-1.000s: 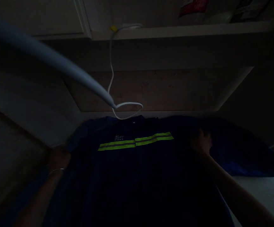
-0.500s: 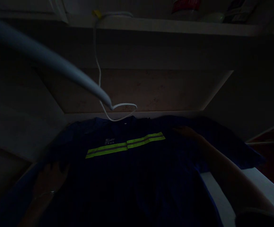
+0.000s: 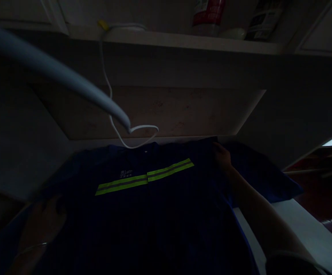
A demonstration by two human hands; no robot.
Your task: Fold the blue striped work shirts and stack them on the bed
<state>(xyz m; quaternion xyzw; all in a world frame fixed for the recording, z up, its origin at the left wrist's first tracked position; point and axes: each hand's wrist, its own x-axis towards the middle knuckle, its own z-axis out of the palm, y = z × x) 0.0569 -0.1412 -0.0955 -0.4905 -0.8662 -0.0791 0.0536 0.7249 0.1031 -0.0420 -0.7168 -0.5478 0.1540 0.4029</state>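
Note:
A dark blue work jacket (image 3: 120, 221) lies spread out, front up, with a yellow-green reflective band (image 3: 168, 170) across the chest and small white print above it. My right hand (image 3: 222, 156) is closed on the cloth near the shoulder at the right, where the fabric stands slightly raised. At the lower left my left hand (image 3: 42, 219), with a thin bracelet at the wrist, is on the jacket's side by the sleeve. Its fingers look bent round the cloth, though deep shadow hides the tips.
A pale rod (image 3: 91, 91) slants in from the upper left, close to the camera. A white cord (image 3: 110, 88) loops down from the shelf (image 3: 177, 41), which carries a red-labelled container (image 3: 208, 15) and a dark bottle (image 3: 264, 23). The white tabletop (image 3: 306, 225) shows at right.
My right hand has gone from lying on the shoulder to gripping it, lifting the cloth a little. My left hand's spread fingers have drawn in. The view has shifted slightly.

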